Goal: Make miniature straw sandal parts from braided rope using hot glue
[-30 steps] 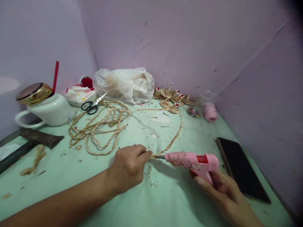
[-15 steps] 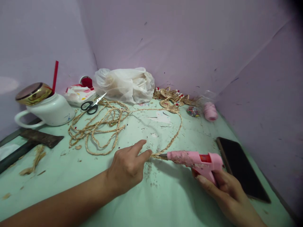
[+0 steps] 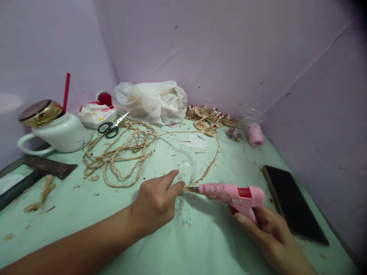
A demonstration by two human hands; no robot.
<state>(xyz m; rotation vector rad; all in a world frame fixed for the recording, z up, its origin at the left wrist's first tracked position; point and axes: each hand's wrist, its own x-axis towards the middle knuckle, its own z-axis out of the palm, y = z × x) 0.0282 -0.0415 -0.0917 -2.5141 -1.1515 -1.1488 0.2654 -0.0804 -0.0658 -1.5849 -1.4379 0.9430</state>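
My right hand (image 3: pixel 266 233) is wrapped round the handle of a pink hot glue gun (image 3: pixel 226 192). Its metal nozzle points left, at a short stretch of braided straw cord (image 3: pixel 210 167) by the fingertips of my left hand (image 3: pixel 157 202). That left hand lies low over the table, one finger stretched out and another fingertip holding the cord's end down; its remaining fingers are hidden beneath. From there the cord loops up and back to a loose tangled heap on the left.
Scissors (image 3: pixel 110 129) lie behind the heap, near a white plastic bag (image 3: pixel 155 101). A white mug (image 3: pixel 61 133) and a hammer (image 3: pixel 48 167) stand left. Coiled straw pieces with pins (image 3: pixel 205 124), a pink thread spool (image 3: pixel 255 134) and a phone (image 3: pixel 292 202) occupy the right side.
The glue gun and my right hand have shifted slightly left, bringing the nozzle closer to my left fingertips. My left hand has hardly moved.
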